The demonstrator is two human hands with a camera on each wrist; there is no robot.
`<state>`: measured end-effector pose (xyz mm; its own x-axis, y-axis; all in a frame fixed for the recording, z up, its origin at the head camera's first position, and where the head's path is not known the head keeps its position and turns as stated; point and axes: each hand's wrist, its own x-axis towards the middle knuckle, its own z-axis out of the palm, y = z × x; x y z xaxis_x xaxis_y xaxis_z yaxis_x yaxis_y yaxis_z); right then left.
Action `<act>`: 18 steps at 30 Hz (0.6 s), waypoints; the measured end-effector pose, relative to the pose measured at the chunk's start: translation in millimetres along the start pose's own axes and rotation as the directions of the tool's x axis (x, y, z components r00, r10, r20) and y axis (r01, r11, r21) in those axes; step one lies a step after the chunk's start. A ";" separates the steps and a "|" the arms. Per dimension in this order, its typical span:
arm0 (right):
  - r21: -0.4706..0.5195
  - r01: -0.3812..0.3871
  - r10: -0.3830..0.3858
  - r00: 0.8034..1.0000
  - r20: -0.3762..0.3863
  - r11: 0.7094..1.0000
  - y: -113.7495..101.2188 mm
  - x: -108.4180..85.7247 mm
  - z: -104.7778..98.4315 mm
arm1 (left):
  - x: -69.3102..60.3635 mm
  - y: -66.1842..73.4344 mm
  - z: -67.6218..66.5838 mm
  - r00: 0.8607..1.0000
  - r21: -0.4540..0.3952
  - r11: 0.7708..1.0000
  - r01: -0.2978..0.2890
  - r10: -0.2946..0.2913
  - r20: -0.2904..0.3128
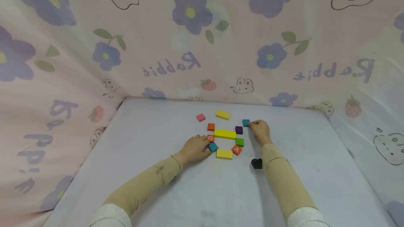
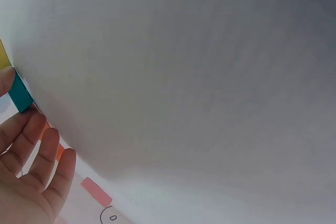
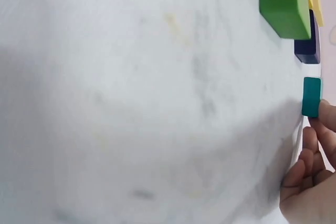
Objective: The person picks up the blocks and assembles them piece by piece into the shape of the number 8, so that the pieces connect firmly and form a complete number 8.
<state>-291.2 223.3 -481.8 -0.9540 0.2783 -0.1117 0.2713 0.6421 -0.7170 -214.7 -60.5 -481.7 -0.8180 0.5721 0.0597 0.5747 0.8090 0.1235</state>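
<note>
My left hand (image 1: 194, 149) rests at the left side of a block arrangement. Its thumb and index finger hold opposite ends of a teal block (image 1: 213, 147); the other fingers lie beside an orange letter block (image 1: 210, 138). To the right, my right hand (image 1: 261, 130) pinches another teal block (image 3: 312, 97) between thumb and fingertips, just beyond a purple block (image 1: 239, 130). A long yellow block (image 1: 225, 134), a shorter yellow block (image 1: 224, 154), a green block (image 1: 240, 142), an orange "A" block (image 1: 236, 150) and a plain orange block (image 1: 210, 126) make up the rest of the arrangement.
A pink block (image 1: 201, 117) and a loose yellow block (image 1: 222, 115) lie farther back. Beside the right forearm sits a small black object (image 1: 257, 164). Printed fabric walls (image 1: 202, 45) surround the white surface (image 1: 151, 122) at the back and sides.
</note>
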 end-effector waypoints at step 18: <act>0.021 -0.138 0.137 0.988 0.067 0.990 -17.6 -1.3 25.2 | 0.4 -0.2 1.9 1.000 0.010 1.000 0.007 -0.007 -0.001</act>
<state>-297.9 193.6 -486.4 -0.9143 0.3153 -0.2542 0.3979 0.5825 -0.7088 -215.1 -60.2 -483.7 -0.8222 0.5660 0.0600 0.5690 0.8144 0.1142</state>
